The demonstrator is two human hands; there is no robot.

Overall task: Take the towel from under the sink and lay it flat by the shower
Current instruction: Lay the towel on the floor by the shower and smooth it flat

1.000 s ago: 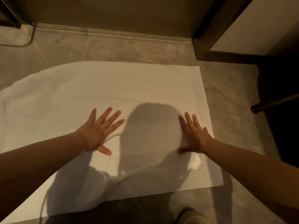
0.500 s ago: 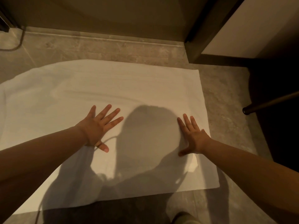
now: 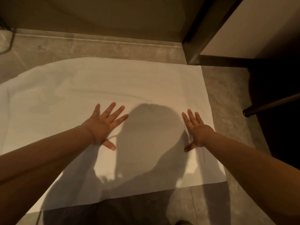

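A white towel [image 3: 100, 88] lies spread out on the stone floor, just in front of the raised shower threshold [image 3: 105, 44]. My left hand [image 3: 103, 125] presses flat on the towel's middle, fingers straight and spread. Near the towel's right edge my right hand [image 3: 196, 130] also lies flat on the cloth, fingers straight. The towel's left end runs out of view. My shadow covers the near middle of the towel.
A dark door frame [image 3: 193, 39] stands at the back right beside a pale wall panel [image 3: 253, 28]. A dark rod-like leg [image 3: 269, 105] sticks in from the right over a dark area. Grey floor tile [image 3: 227, 101] shows right of the towel.
Both hands stay flat on the towel in nearly the same spots. The view has shifted slightly, so the towel and hands sit a little higher in frame.
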